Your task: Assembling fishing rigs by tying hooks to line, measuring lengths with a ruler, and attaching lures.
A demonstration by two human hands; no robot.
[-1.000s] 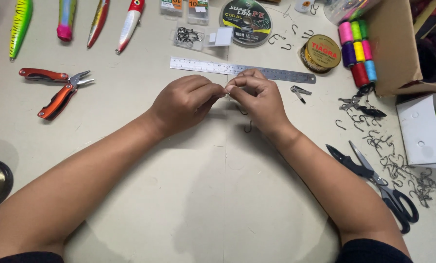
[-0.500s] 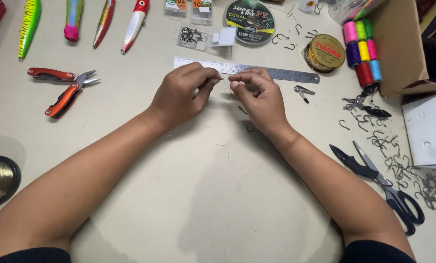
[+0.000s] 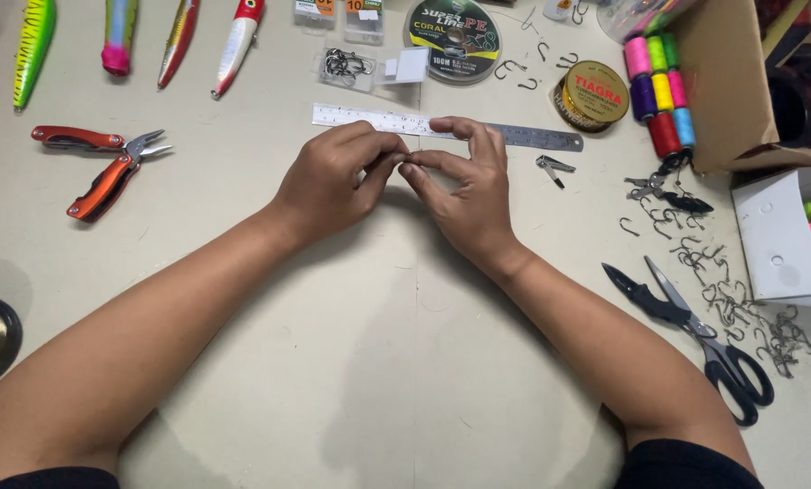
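My left hand (image 3: 337, 181) and my right hand (image 3: 464, 195) meet fingertip to fingertip over the beige table, just in front of a steel ruler (image 3: 532, 136). Both pinch one tiny dark item (image 3: 407, 159) between thumbs and forefingers; it is too small to tell whether it is a hook. The fingers hide most of it. A small metal clip (image 3: 552, 167) lies just right of my right hand.
Red-handled pliers (image 3: 106, 163) lie at left, black scissors (image 3: 695, 340) at right beside several loose hooks (image 3: 740, 308). Fishing lures (image 3: 115, 36), line spools (image 3: 451, 27), a round tin (image 3: 594, 95), coloured thread bobbins (image 3: 661, 91), a cardboard box (image 3: 731, 81) and a white box (image 3: 777, 235) line the back and right.
Both hands have stayed together at the ruler, with the fingertips shifting slightly on the small item. Little else differs besides a small camera shift.
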